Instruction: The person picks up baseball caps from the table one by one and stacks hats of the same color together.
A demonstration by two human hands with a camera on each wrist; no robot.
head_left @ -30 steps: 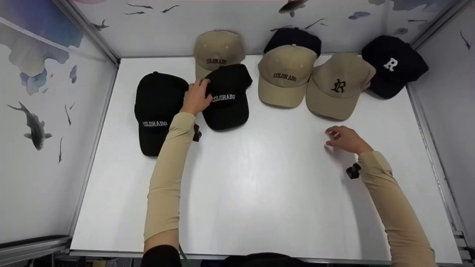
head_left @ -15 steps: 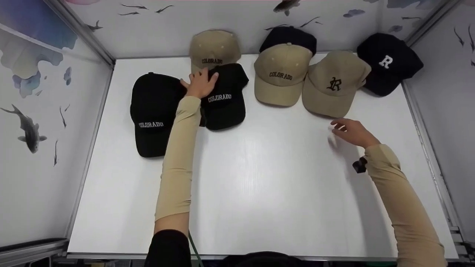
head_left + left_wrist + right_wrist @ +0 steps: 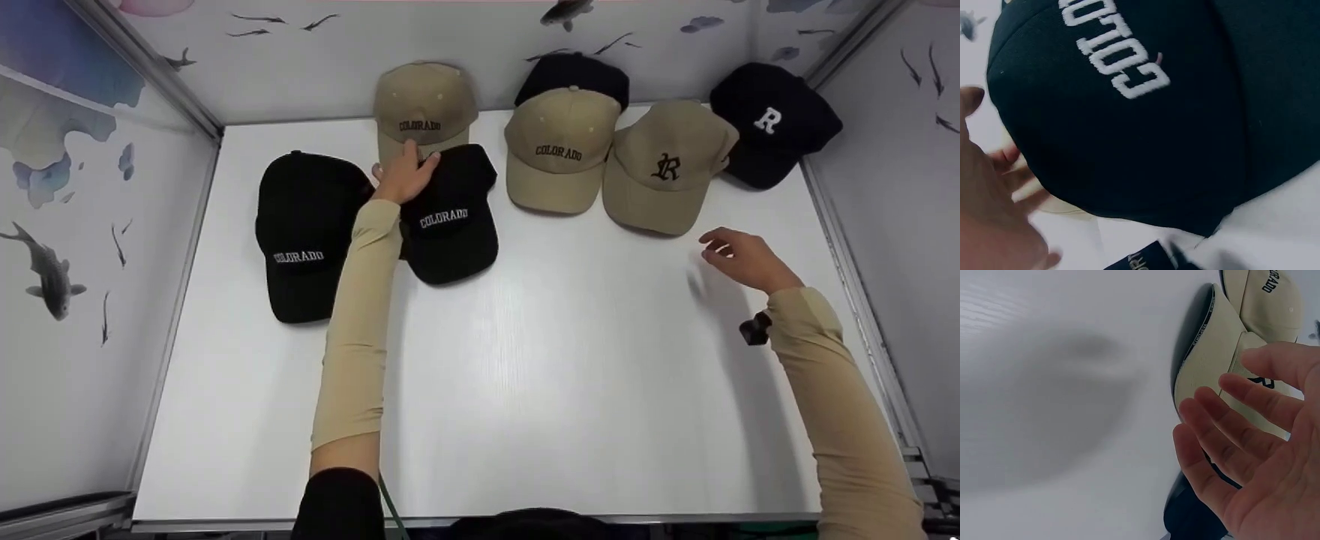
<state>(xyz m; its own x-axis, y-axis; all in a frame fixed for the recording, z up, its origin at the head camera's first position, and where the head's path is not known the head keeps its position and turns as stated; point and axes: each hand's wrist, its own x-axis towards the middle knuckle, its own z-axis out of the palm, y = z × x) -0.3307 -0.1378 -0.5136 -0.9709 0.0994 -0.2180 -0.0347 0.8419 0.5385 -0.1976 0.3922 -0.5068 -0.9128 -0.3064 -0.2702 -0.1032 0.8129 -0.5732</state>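
My left hand [image 3: 405, 176] is at the rear left edge of a black COLORADO baseball cap [image 3: 446, 251]. In the left wrist view, its fairly straight fingers [image 3: 1022, 180] lie along the edge of that cap's crown, some partly behind it, and the thumb stands apart. Just beyond the fingertips is a beige COLORADO cap [image 3: 427, 97], its brim partly covered. Another black COLORADO cap [image 3: 307, 210] lies left of the hand. My right hand [image 3: 746, 259] hovers with nothing in it, fingers loosely bent, in front of a beige cap with a dark R [image 3: 664, 172].
Right of centre at the back, another beige COLORADO cap [image 3: 559, 142] overlaps a dark cap [image 3: 574, 71]. A navy cap with a white R [image 3: 772, 124] is at the far right. The white table [image 3: 525, 420] is enclosed by printed walls at the back and sides.
The black cap under my left hand has shifted nearer to me, uncovering more of the beige cap behind. My left hand went right, then nearly stayed. My right hand has moved right and slightly farther away.
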